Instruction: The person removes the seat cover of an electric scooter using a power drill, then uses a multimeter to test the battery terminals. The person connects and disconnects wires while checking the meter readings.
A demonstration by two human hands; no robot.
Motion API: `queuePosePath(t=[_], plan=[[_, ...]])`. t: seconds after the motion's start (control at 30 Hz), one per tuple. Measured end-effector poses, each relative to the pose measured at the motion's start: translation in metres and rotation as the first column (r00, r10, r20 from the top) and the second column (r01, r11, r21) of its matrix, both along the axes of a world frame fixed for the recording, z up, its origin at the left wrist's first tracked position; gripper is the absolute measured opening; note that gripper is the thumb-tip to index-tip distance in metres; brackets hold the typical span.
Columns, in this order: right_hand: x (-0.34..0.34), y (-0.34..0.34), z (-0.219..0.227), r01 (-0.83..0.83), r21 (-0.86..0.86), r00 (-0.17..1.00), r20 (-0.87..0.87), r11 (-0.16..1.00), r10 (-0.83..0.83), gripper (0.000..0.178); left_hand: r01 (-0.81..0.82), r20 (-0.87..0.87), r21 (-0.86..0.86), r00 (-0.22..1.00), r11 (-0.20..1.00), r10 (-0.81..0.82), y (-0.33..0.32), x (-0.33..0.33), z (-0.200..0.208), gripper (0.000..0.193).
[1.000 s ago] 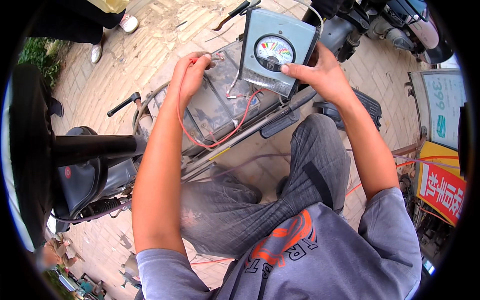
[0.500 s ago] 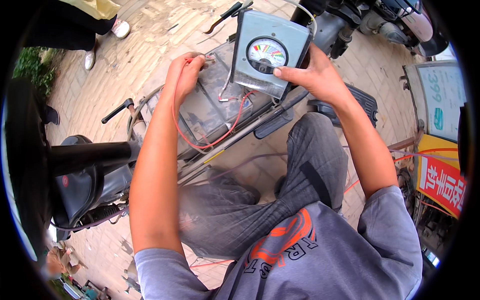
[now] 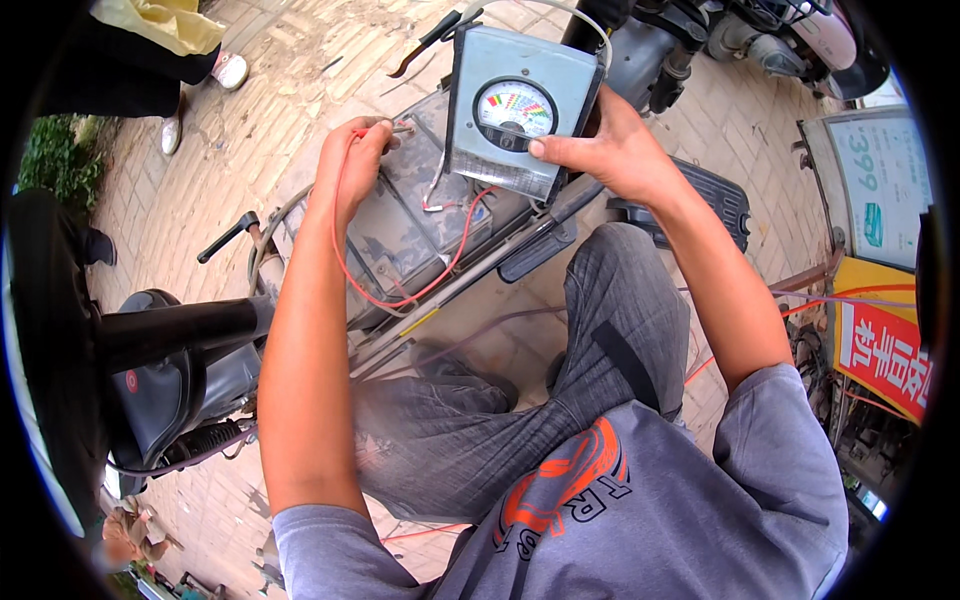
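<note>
Left hand (image 3: 345,165) – fingers (image 3: 377,141) pinching red lead (image 3: 464,238) | right hand (image 3: 628,155) – fingers grasping blue-grey dial meter (image 3: 525,62)

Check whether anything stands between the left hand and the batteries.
Nothing visible does: the left hand is at the upper-left edge of the batteries, pinching the red lead. Whether the lead's tip makes contact, I can't tell.

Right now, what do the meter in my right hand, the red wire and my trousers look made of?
Meter: pale blue, probably painted metal, from its flat faces and faint sheen; hard plastic is possible. Red wire: likely smooth plastic or rubber coating, since it bends in a loose loop. Trousers: cloth, probably denim, matte with faded streaks.
</note>
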State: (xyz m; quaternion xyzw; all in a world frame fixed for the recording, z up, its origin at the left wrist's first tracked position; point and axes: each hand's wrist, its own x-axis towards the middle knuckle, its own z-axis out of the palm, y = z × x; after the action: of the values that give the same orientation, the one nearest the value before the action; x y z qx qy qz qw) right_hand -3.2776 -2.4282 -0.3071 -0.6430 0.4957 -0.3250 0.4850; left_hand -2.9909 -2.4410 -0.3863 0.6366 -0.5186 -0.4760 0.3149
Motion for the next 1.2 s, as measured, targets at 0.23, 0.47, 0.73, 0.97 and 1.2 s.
queuePosePath(t=[0.23, 0.47, 0.73, 0.97, 1.2], plan=[[0.011, 0.003, 0.016, 0.049, 0.14, 0.996, -0.075, 0.989, -0.039, 0.068, -0.057, -0.077, -0.012, 0.995, 0.998, 0.056, 0.009, 0.019, 0.019, 0.028], [0.06, -0.005, -0.002, 0.098, 0.135, 0.965, 0.23, 0.986, -0.127, 0.061, -0.084, -0.061, 0.043, 0.994, 0.996, 0.086, 0.088, 0.087, 0.088, 0.032], [0.127, -0.025, -0.055, 0.005, 0.004, 0.973, 0.232, 1.0, -0.006, 0.063, -0.211, -0.122, 0.128, 0.966, 0.969, 0.226, 0.16, 0.06, 0.073, 0.033], [0.143, -0.031, -0.07, 0.033, -0.014, 0.967, 0.253, 0.999, -0.029, 0.066, -0.215, -0.142, 0.152, 0.961, 0.965, 0.236, 0.167, 0.055, 0.071, 0.035], [0.144, -0.033, -0.069, -0.032, -0.082, 0.98, 0.195, 0.996, 0.047, 0.062, -0.175, -0.142, 0.142, 0.971, 0.974, 0.194, 0.166, 0.053, 0.071, 0.034]])
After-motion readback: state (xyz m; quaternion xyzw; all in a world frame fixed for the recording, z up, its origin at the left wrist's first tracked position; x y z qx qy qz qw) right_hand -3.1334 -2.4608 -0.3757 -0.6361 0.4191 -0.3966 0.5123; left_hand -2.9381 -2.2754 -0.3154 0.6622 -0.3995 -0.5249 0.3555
